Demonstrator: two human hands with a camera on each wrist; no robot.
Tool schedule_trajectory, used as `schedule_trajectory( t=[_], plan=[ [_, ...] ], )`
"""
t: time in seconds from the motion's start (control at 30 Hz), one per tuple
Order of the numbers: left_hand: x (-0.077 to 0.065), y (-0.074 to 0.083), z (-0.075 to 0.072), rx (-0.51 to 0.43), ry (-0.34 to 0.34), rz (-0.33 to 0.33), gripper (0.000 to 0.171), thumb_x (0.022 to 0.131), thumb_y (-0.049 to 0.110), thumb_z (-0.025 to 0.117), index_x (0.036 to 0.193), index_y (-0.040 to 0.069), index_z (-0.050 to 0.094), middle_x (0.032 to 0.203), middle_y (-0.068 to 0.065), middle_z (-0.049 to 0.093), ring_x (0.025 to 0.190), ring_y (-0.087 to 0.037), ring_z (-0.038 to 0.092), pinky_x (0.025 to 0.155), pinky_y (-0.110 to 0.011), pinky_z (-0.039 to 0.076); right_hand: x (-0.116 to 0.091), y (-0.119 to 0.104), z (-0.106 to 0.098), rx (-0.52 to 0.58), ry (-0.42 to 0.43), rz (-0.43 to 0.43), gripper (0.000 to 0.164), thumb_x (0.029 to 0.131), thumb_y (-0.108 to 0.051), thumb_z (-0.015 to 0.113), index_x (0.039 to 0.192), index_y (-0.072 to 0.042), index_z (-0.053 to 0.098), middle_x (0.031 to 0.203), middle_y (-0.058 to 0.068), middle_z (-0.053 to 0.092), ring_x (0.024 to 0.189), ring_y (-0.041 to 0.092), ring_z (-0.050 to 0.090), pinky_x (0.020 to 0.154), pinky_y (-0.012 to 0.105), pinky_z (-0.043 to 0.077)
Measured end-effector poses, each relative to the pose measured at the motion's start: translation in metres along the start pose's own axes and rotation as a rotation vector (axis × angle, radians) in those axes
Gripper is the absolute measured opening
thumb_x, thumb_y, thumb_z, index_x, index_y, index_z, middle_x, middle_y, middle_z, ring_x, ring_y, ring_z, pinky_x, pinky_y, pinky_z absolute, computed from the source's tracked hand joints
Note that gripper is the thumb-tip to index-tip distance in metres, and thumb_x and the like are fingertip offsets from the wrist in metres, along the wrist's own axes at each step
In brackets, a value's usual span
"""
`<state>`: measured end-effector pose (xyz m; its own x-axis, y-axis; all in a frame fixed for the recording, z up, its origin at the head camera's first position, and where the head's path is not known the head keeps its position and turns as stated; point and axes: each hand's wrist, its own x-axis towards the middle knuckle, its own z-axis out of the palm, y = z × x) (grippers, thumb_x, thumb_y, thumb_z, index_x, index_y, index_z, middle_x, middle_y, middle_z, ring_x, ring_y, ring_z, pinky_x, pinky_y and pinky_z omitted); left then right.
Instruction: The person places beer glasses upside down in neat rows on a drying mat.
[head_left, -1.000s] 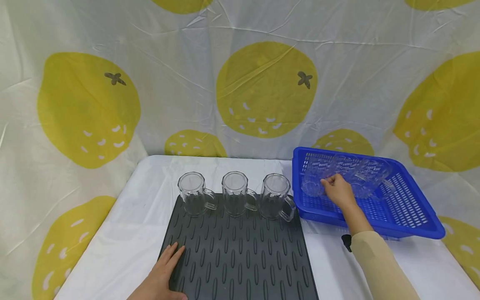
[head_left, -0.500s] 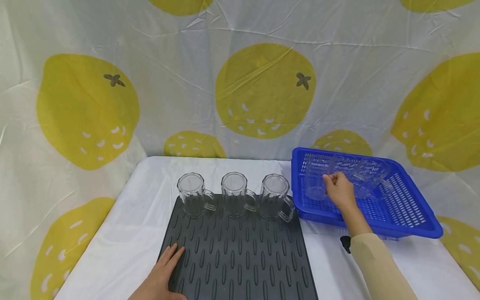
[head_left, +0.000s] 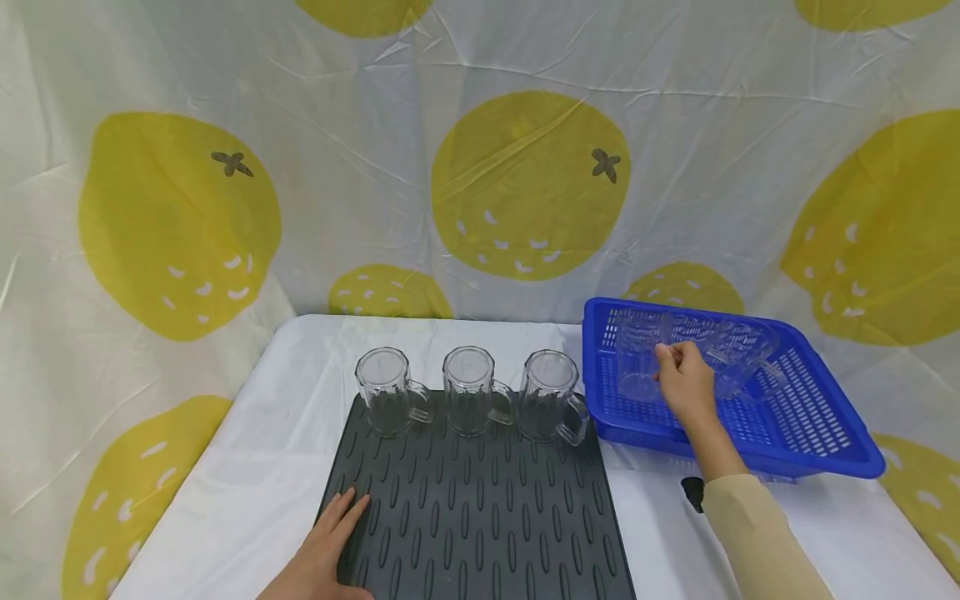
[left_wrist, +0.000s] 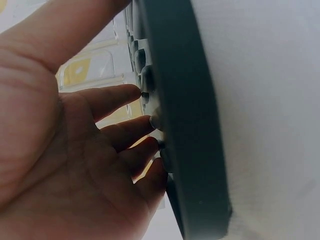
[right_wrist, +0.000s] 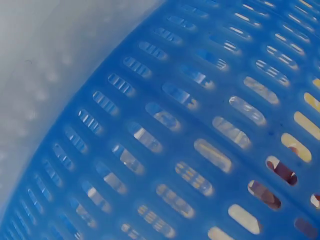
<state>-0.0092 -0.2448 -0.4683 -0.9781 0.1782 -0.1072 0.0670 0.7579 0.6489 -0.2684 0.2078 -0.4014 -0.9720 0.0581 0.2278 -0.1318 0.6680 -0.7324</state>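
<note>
In the head view, my right hand [head_left: 686,383] reaches into the blue plastic basket [head_left: 825,417]. Its thumb and fingers grip a clear glass mug [head_left: 637,367] on the mug's right side, apparently by the handle, which the hand hides. More glass mugs [head_left: 742,346] lie in the basket to the right of it. My left hand [head_left: 318,550] rests on the left edge of the dark ribbed mat [head_left: 480,508], fingers extended; the left wrist view shows those fingertips touching the mat's ribs. Three glass mugs stand upside down along the mat's far edge: left [head_left: 386,396], middle [head_left: 470,396], right [head_left: 547,400].
A white cloth [head_left: 217,500] covers the table, and a lemon-print curtain [head_left: 360,167] hangs behind it. The basket's left wall stands close beside the right mug. Slotted blue plastic [right_wrist: 165,125] fills most of the right wrist view.
My right hand has shifted slightly right inside the basket, and the mug in its grip has moved the same way. My left hand and the three mugs on the mat stay put.
</note>
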Motion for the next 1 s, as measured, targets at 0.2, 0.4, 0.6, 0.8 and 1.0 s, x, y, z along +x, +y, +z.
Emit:
schedule_trajectory(
  t=[0.2,0.4,0.6,0.8,1.0],
  plan=[
    [-0.001,0.002,0.001,0.004,-0.008,-0.006,0.114,0.058,0.048,0.083,0.141,-0.007,0.027,0.142,-0.035,0.019,0.126,-0.058,0.013,0.089,-0.070,0.026,-0.005,-0.004,-0.004,0.022,0.063,-0.063,0.047,0.100,-0.038,0.032,0.113,0.006,0.045,0.088,0.023,0.062,0.080,0.035,0.058,0.060,0.035,0.040],
    [0.000,0.002,0.002,0.009,-0.004,-0.002,0.115,0.058,0.048,0.083,0.141,-0.007,0.026,0.142,-0.035,0.018,0.126,-0.057,0.013,0.089,-0.069,0.026,-0.011,-0.009,-0.010,0.037,0.150,-0.104,0.042,0.100,-0.035,0.036,0.110,0.004,0.048,0.082,0.019,0.063,0.071,0.019,0.056,0.057,0.028,0.038],
    [-0.001,0.002,0.002,0.013,0.000,-0.009,0.115,0.057,0.049,0.083,0.141,-0.006,0.027,0.142,-0.035,0.019,0.126,-0.057,0.014,0.089,-0.069,0.026,-0.017,-0.017,-0.015,0.067,0.207,-0.139,0.038,0.099,-0.034,0.038,0.108,0.002,0.049,0.077,0.017,0.061,0.062,0.006,0.055,0.049,0.024,0.037],
    [-0.001,0.001,0.001,0.016,-0.008,-0.021,0.115,0.056,0.049,0.083,0.141,-0.006,0.027,0.142,-0.034,0.019,0.127,-0.057,0.012,0.090,-0.069,0.025,-0.026,-0.029,-0.019,0.113,0.238,-0.176,0.034,0.100,-0.030,0.039,0.104,0.002,0.049,0.073,0.015,0.058,0.060,0.008,0.054,0.044,0.022,0.034],
    [-0.001,0.002,0.000,0.004,-0.011,-0.017,0.115,0.057,0.049,0.083,0.142,-0.005,0.026,0.142,-0.034,0.019,0.127,-0.058,0.011,0.090,-0.069,0.025,-0.034,-0.042,-0.022,0.152,0.253,-0.205,0.031,0.100,-0.027,0.040,0.105,0.002,0.049,0.072,0.010,0.056,0.060,-0.003,0.050,0.043,0.022,0.033]
  ],
)
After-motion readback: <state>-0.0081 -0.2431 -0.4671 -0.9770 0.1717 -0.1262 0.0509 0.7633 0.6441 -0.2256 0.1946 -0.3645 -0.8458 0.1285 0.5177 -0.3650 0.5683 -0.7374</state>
